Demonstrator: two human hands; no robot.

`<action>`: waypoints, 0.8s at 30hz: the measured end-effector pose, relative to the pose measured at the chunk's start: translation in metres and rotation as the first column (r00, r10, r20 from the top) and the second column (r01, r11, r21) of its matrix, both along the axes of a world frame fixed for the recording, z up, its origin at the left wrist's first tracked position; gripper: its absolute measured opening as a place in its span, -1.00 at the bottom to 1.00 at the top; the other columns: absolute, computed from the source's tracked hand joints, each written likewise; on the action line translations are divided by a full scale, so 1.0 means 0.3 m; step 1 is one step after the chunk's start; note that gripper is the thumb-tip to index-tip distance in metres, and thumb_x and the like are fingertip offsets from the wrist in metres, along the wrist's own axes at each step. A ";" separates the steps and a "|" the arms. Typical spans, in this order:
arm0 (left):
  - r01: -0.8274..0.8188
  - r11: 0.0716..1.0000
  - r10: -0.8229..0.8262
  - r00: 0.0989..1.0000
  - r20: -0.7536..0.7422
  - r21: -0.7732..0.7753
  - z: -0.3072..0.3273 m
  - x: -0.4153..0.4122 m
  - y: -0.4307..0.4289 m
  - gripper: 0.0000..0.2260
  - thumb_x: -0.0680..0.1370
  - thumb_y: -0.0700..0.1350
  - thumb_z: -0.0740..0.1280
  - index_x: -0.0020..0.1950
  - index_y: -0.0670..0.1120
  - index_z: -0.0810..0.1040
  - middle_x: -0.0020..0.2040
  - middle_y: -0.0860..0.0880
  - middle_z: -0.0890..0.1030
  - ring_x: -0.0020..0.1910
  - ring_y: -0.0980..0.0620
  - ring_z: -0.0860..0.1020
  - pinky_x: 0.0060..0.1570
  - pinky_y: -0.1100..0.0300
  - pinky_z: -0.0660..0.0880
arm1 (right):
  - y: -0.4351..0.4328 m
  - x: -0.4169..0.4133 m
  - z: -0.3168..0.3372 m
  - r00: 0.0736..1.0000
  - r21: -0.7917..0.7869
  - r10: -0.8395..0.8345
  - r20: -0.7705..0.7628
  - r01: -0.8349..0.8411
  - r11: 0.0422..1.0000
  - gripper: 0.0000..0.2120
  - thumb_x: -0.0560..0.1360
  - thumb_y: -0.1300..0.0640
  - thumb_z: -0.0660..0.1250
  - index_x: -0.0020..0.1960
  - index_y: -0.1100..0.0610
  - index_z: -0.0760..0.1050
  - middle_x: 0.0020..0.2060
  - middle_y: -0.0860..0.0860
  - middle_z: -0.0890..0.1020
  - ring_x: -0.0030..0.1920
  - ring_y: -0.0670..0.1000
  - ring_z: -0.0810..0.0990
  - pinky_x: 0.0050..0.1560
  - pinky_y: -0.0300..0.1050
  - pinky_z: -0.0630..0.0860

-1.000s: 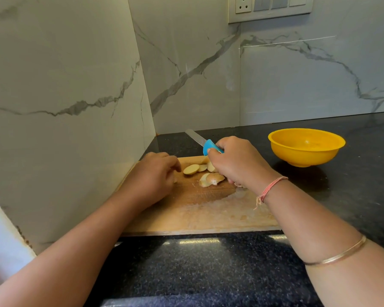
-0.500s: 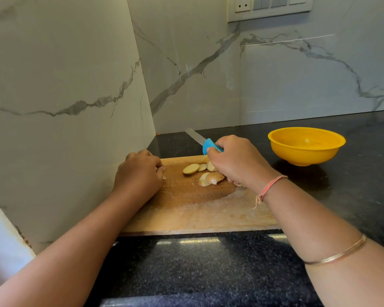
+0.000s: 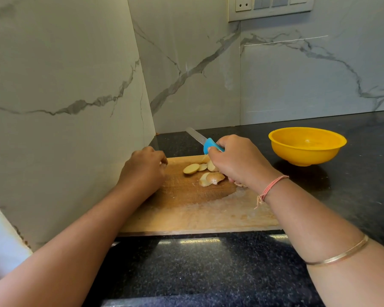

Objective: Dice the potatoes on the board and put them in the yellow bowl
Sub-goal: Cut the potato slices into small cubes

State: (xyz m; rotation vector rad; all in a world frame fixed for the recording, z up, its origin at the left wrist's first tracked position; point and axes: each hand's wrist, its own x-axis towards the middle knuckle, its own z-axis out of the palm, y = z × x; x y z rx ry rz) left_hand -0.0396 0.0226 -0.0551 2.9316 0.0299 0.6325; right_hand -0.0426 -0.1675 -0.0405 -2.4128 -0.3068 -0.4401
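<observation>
One wooden board (image 3: 186, 216) on a black counter (image 3: 208, 273) carries about six potato slices (image 3: 191, 169) near its far edge (others may lie hidden under the right hand (image 3: 237, 160)). That hand grips one blue-handled knife (image 3: 208, 145), its blade pointing away. The left hand (image 3: 142, 171), fingers curled around nothing visible, rests on the board's left side. One yellow bowl (image 3: 306, 151), its inside bare, stands to the right.

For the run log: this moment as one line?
right hand grips knife, blade off board | left hand curled at board edge | potato slices on board | yellow bowl empty
</observation>
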 end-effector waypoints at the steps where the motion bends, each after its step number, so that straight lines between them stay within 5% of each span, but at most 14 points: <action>1: 0.002 1.000 -0.002 1.000 0.030 -0.010 0.005 0.006 -0.005 -0.80 0.63 -0.10 0.19 0.17 -0.02 0.56 0.16 -0.02 0.49 0.15 -0.04 0.40 0.05 0.13 0.40 | 0.000 0.001 0.000 1.000 -0.001 -0.001 0.000 0.001 1.000 -0.75 0.59 0.01 0.14 0.11 0.11 0.50 -0.29 -0.02 0.51 -0.40 -0.07 0.45 -0.39 -0.30 0.40; 4: 0.047 0.999 -0.047 0.998 0.035 -0.016 0.026 0.030 -0.034 -0.79 0.63 -0.09 0.18 0.22 0.02 0.52 0.21 -0.01 0.52 0.19 -0.04 0.42 0.16 0.04 0.44 | 0.001 0.002 -0.002 1.000 -0.008 -0.009 0.004 0.009 1.000 -0.76 0.59 0.01 0.14 0.07 0.11 0.50 -0.32 -0.02 0.50 -0.41 -0.07 0.45 -0.39 -0.29 0.41; 11: 0.186 0.980 -0.199 0.900 -0.388 -0.072 0.023 0.058 -0.116 -0.56 0.61 -0.02 0.24 0.48 0.12 0.23 0.40 0.05 0.41 0.39 -0.03 0.34 0.40 -0.09 0.24 | -0.004 0.004 0.001 1.000 -0.009 -0.015 0.007 0.015 1.000 -0.75 0.59 0.01 0.13 0.12 0.12 0.49 -0.30 0.00 0.51 -0.41 -0.08 0.44 -0.39 -0.28 0.41; 18: 0.116 0.973 -0.151 0.974 -0.171 -0.197 0.018 0.033 -0.080 -0.75 0.63 -0.08 0.20 0.30 0.07 0.46 0.21 0.02 0.57 0.18 0.01 0.49 0.28 -0.02 0.40 | -0.001 0.000 0.000 1.000 -0.016 -0.009 0.002 0.009 1.000 -0.72 0.60 0.02 0.13 0.17 0.14 0.49 -0.28 0.00 0.52 -0.42 -0.08 0.43 -0.42 -0.31 0.37; 24: 0.024 0.959 -0.087 0.973 -0.214 -0.281 0.022 -0.021 -0.043 -0.78 0.62 -0.05 0.22 0.26 0.10 0.44 0.02 0.03 0.54 -0.09 0.04 0.52 -0.02 0.09 0.55 | 0.004 -0.008 0.000 1.000 -0.006 -0.003 -0.022 0.003 1.000 -0.73 0.60 0.02 0.13 0.14 0.12 0.50 -0.33 -0.02 0.50 -0.43 -0.10 0.42 -0.46 -0.32 0.30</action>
